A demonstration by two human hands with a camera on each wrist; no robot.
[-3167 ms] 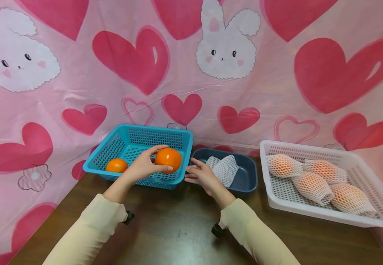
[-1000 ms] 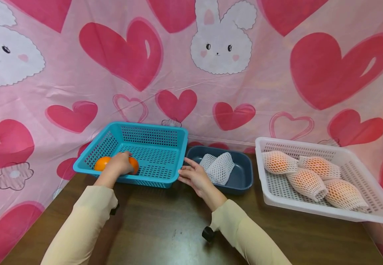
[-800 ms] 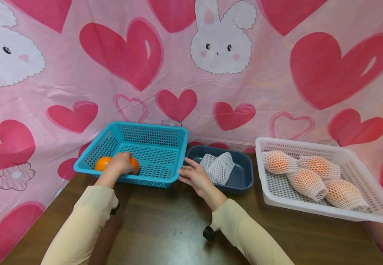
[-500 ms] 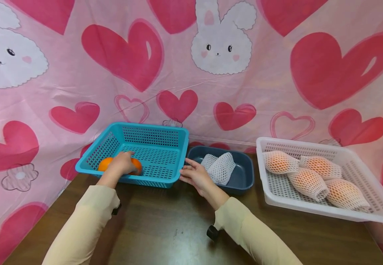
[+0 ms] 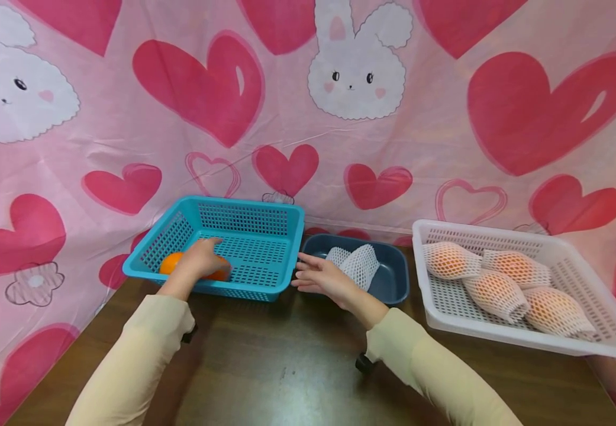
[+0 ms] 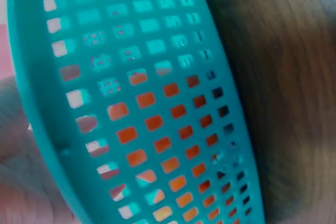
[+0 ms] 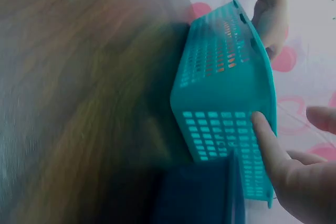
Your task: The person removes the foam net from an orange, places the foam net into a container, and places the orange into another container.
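A smooth, bright orange fruit (image 5: 169,263) is resting inside a rectangular turquoise basket (image 5: 257,248) with perforated walls, near its front left. A second orange fruit (image 5: 219,274) is lying just to the right, partly hidden. The basket is sitting upright.

Behind the left grip (image 5: 201,260) and right grip (image 5: 325,279) we see a pink backdrop (image 5: 286,131) with red hearts (image 5: 377,187); left of the left grip, a flower outline (image 5: 35,284). Below both, our dark wooden table (image 5: 286,361).
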